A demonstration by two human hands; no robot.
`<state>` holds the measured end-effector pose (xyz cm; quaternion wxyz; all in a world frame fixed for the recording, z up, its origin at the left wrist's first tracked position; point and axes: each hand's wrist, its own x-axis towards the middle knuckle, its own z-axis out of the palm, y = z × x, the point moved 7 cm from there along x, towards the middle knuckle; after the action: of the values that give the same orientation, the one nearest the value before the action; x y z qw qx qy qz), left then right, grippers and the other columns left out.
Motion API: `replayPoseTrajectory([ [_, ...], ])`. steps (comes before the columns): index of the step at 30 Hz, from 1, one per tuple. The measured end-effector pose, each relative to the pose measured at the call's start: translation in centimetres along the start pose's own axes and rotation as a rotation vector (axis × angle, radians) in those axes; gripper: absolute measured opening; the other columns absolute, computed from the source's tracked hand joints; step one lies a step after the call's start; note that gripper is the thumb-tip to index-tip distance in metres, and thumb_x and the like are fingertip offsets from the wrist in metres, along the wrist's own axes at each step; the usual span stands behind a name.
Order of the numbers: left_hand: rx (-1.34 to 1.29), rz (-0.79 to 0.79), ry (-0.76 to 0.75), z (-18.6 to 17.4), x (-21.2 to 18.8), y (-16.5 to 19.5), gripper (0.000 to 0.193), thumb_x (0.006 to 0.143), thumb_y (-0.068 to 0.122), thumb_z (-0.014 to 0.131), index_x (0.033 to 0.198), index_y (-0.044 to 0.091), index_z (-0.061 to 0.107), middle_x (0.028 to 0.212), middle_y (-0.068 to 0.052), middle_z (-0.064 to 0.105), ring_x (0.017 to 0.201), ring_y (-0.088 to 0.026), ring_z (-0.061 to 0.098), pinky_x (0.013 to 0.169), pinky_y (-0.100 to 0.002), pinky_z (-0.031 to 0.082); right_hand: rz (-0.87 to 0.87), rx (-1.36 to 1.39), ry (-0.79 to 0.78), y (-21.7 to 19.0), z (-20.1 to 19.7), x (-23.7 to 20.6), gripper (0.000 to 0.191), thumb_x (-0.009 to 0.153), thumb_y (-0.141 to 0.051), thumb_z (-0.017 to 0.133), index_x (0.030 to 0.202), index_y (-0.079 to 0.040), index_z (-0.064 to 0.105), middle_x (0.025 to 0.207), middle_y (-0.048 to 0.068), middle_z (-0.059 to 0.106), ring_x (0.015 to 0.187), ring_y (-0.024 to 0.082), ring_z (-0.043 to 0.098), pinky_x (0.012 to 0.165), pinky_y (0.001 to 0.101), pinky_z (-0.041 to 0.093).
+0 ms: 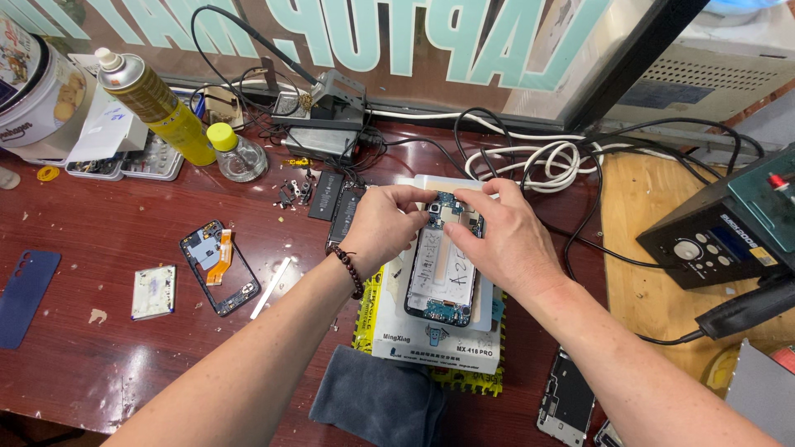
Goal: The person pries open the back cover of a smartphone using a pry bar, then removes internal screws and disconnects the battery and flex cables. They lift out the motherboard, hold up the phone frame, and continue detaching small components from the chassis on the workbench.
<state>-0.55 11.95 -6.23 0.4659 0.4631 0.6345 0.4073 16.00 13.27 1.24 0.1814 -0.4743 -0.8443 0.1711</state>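
Grey cloth (pixel 377 401) at bench near edge. Left hand (pixel 381 225) and right hand (pixel 507 238) pinch top end of opened phone (pixel 443 273) on white pad (pixel 439 343); fingers pressed together on camera end, part-seating stage apparently.

The opened phone (pixel 443 273) lies flat, back up, with its cover off, so the inside shows: a dark frame around a pale, whitish middle panel with dark scribbled marks, a blue-green circuit board at its far end and a smaller blue-green board at its near end. It lies lengthwise, running away from the person, on top of a white slab-like pad (pixel 439 348) that rests on a yellow-edged mat on the dark red counter (pixel 124 331). Its far end is partly hidden under the fingers of both hands, which touch the upper board from the left and right; the near end lies bare.
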Motion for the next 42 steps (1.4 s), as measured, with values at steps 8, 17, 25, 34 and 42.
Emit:
replayPoseTrajectory([
  [8, -0.108, -0.172, 0.029, -0.2, 0.3, -0.2, 0.03, 0.087, 0.007, 0.071, 0.117, 0.006, 0.068, 0.082, -0.003, 0.068, 0.063, -0.01, 0.068, 0.052, -0.026, 0.056, 0.016, 0.013, -0.021, 0.0, 0.0, 0.1, 0.049, 0.083, -0.036, 0.078, 0.126, -0.016, 0.068, 0.131, 0.015, 0.055, 0.112, 0.033, 0.065, 0.092, 0.0438, 0.054],
  [17, -0.123, -0.212, 0.055, -0.5, 1.0, -0.3, 0.026, 0.085, 0.008, 0.074, 0.108, 0.006, 0.061, 0.081, -0.005, 0.068, 0.06, -0.011, 0.066, 0.049, -0.027, 0.055, 0.052, 0.027, -0.03, 0.1, 0.1, 0.1, 0.048, 0.083, -0.036, 0.077, 0.126, -0.017, 0.069, 0.13, 0.013, 0.056, 0.107, 0.032, 0.067, 0.09, 0.0434, 0.055],
  [25, -0.094, -0.168, 0.052, -0.4, 0.7, -0.6, 0.027, 0.088, 0.009, 0.072, 0.113, 0.005, 0.063, 0.083, -0.005, 0.069, 0.064, -0.012, 0.067, 0.054, -0.027, 0.056, -0.037, 0.068, 0.008, 0.4, 0.0, 0.4, 0.055, 0.079, -0.032, 0.081, 0.129, -0.013, 0.067, 0.129, 0.014, 0.057, 0.108, 0.033, 0.066, 0.091, 0.0421, 0.054],
  [34, -0.243, -0.244, -0.012, -0.5, -0.2, -1.0, 0.041, 0.082, 0.001, 0.076, 0.121, 0.007, 0.064, 0.087, -0.002, 0.066, 0.072, -0.01, 0.066, 0.063, -0.026, 0.058, 0.128, 0.469, 0.001, 4.8, 0.5, 0.5, 0.035, 0.087, -0.011, 0.065, 0.121, -0.005, 0.072, 0.133, 0.007, 0.068, 0.104, 0.019, 0.074, 0.09, 0.0305, 0.057],
  [42, -0.275, -0.217, 0.01, -0.2, 0.2, -1.2, 0.041, 0.08, -0.004, 0.074, 0.119, 0.003, 0.063, 0.087, -0.003, 0.065, 0.069, -0.012, 0.064, 0.058, -0.027, 0.055, 0.208, 0.464, -0.004, 5.3, 1.1, 0.3, 0.033, 0.089, -0.012, 0.065, 0.12, -0.007, 0.073, 0.135, 0.003, 0.068, 0.099, 0.016, 0.075, 0.089, 0.0287, 0.057],
])
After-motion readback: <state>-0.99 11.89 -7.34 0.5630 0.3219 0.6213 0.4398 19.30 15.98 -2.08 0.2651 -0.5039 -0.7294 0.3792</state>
